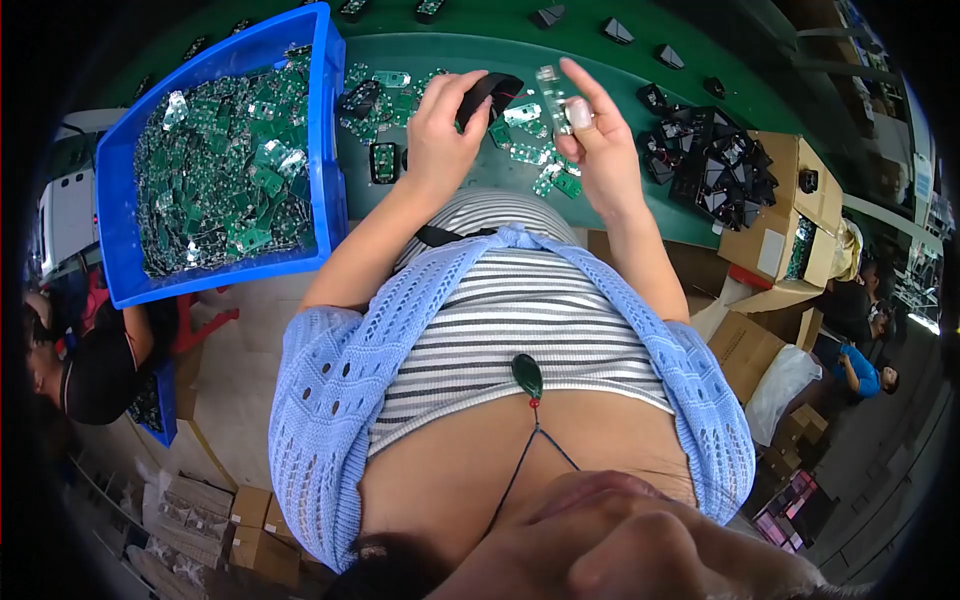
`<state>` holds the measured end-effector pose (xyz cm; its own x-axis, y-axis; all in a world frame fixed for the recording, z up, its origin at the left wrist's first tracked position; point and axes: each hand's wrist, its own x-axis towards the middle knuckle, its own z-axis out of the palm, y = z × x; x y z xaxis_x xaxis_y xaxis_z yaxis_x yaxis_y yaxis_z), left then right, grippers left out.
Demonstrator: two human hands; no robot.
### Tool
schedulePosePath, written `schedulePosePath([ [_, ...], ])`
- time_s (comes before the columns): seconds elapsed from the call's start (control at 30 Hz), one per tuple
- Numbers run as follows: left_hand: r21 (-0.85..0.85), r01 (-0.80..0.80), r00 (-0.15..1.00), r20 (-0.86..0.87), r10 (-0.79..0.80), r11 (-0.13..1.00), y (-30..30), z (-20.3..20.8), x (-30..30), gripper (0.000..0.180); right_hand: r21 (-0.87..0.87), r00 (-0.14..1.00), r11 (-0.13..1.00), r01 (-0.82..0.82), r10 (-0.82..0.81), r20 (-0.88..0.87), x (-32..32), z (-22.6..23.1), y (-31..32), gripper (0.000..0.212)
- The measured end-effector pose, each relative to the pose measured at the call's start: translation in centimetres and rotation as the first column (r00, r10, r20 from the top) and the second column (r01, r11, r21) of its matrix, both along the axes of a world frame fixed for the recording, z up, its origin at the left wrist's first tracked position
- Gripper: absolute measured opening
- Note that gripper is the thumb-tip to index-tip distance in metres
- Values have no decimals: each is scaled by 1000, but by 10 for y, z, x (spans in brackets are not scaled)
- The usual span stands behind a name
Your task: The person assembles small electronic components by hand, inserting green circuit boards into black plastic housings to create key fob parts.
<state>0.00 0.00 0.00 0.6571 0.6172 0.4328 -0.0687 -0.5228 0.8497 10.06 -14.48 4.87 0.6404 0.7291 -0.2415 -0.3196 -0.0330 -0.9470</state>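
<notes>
Between the thumb and fingers of my left hand [443, 140] is a black plastic housing [505, 88], tilted, with a thin red wire showing inside. To its right, my right hand [605, 150] pinches a small green circuit board [549, 92], its index finger stretched upward. The board and the housing are apart. Below and between the hands, several loose circuit boards [528, 153] lie on the green worktable [480, 52]. Left of my left hand, a black housing with a board inside [384, 163] lies on the table.
A blue bin [330, 150] heaped with green circuit boards stands at the left. Black plastic housings [710, 165] are piled at the right, beside an open cardboard box [765, 235]. Spaced black parts [617, 31] lie along a green strip at the back. Other people are farther off on both sides.
</notes>
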Motion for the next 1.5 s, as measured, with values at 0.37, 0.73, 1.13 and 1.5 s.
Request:
schedulePosePath([
  [0.37, 214, -47, 994, -84, 67, 976, -1, 13, 3, 25, 419, 939, 908, -30, 169, -299, -2, -12, 7, 20],
  [0.73, -632, 253, 941, -15, -338, 732, -6, 23, -5, 32, 169, 954, 979, 115, -156, 257, -14, -16, 14, 22],
  [1.13, -648, 221, 910, -132, -394, 729, -12, 32, -8, 39, 71, 723, 995, 75, -104, 683, -11, -20, 13, 21],
  [1.5, -159, 239, 971, 39, -236, 958, -2, 30, -8, 19, -211, 106, 977, 14, 208, 972, 3, 24, 18, 10],
])
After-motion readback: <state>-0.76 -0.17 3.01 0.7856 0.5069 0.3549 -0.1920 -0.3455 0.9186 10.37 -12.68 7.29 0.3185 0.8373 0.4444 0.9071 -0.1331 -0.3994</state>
